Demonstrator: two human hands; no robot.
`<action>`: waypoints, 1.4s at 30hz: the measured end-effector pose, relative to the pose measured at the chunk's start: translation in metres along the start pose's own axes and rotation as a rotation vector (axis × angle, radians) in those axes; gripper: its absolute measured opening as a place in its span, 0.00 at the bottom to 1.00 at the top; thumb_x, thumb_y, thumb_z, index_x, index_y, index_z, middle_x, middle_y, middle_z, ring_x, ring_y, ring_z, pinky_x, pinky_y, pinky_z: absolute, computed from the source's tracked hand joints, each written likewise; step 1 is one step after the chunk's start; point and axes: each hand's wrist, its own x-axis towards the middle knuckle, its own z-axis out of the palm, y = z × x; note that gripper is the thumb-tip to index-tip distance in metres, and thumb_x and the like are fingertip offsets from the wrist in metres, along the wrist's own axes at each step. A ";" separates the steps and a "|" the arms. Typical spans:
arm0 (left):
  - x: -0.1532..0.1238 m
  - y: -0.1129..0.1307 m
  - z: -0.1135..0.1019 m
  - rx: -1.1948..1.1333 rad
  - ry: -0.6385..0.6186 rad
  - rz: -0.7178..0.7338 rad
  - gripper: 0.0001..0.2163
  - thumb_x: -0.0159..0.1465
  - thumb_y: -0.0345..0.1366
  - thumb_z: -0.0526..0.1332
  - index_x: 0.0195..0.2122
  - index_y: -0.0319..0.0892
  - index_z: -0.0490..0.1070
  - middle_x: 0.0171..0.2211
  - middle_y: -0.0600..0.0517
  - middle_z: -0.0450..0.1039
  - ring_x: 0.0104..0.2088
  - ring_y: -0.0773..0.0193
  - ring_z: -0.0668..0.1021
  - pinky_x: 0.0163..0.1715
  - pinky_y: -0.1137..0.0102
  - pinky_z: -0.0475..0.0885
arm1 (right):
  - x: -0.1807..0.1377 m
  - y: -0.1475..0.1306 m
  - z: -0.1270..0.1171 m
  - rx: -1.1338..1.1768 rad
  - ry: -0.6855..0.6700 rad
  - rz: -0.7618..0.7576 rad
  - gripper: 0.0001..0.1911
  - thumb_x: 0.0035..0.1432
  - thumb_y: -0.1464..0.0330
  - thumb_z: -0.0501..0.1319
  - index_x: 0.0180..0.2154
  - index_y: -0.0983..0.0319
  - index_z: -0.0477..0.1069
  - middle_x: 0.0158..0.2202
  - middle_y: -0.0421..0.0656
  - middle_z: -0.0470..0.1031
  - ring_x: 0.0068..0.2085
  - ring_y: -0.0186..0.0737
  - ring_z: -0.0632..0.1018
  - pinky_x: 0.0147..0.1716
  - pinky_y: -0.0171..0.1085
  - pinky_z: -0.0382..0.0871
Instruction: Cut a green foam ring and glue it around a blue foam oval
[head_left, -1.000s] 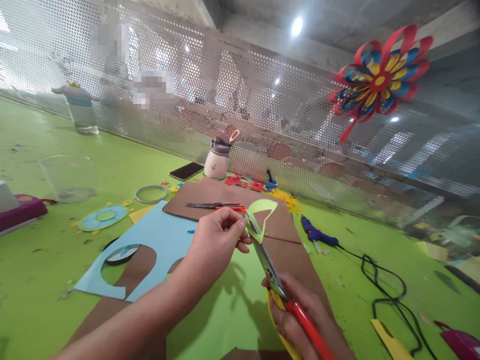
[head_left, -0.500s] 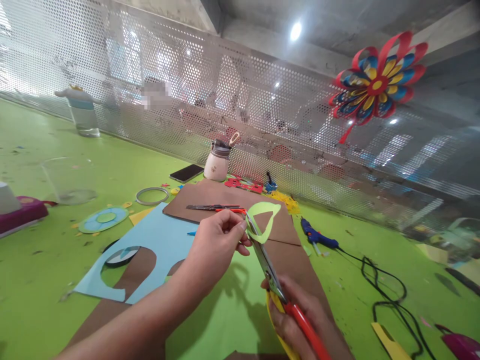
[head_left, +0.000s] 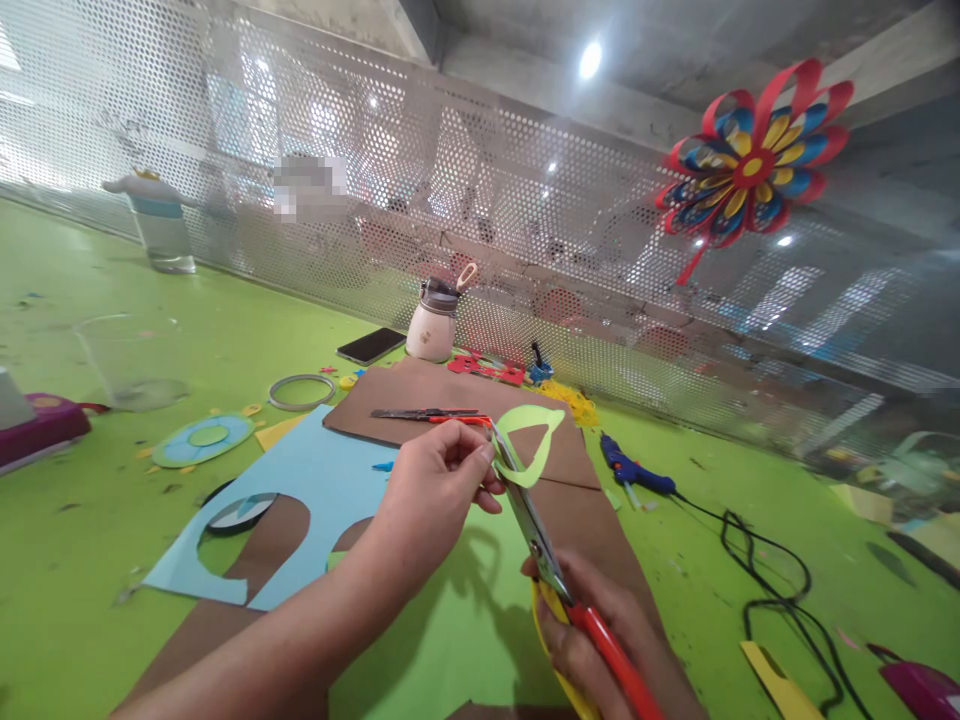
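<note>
My left hand [head_left: 439, 480] is closed in a pinch at the left side of a light green paper cutout [head_left: 531, 414], a leaf-like outline with an open middle. Gripped by the handles in my right hand [head_left: 604, 610] is a pair of scissors [head_left: 538, 540], one handle red and the other yellow. Its blades point up and away from me and cross the left part of the cutout, close to my left fingertips. The exact pinch point is partly hidden by the fingers. Below lie a green paper sheet [head_left: 442, 640] and brown cardboard [head_left: 577, 520].
A utility knife [head_left: 427, 414] lies on the cardboard. Light blue paper [head_left: 330, 480] with cut-outs is on the left, near a tape roll [head_left: 244, 512]. A blue glue gun [head_left: 637, 472] with a looped black cord lies right. Behind stand a phone [head_left: 372, 346] and a bottle [head_left: 432, 325].
The camera view has shifted very slightly. The green cutout's tip has moved a touch to the right; both hands keep nearly the same pose.
</note>
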 end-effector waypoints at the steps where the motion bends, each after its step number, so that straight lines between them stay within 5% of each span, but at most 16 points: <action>1: 0.000 0.000 0.000 0.005 0.002 -0.003 0.06 0.56 0.34 0.59 0.24 0.40 0.65 0.19 0.54 0.70 0.18 0.67 0.74 0.24 0.69 0.72 | 0.000 -0.001 0.000 0.009 -0.008 0.005 0.08 0.42 0.70 0.64 0.30 0.62 0.77 0.18 0.37 0.66 0.20 0.33 0.67 0.20 0.30 0.61; 42: 0.000 0.000 0.001 -0.061 -0.006 -0.028 0.05 0.56 0.32 0.59 0.24 0.39 0.65 0.19 0.55 0.68 0.22 0.68 0.73 0.24 0.72 0.73 | 0.000 -0.008 -0.006 -0.036 -0.077 -0.015 0.10 0.44 0.68 0.60 0.31 0.64 0.76 0.22 0.40 0.69 0.22 0.34 0.67 0.22 0.31 0.62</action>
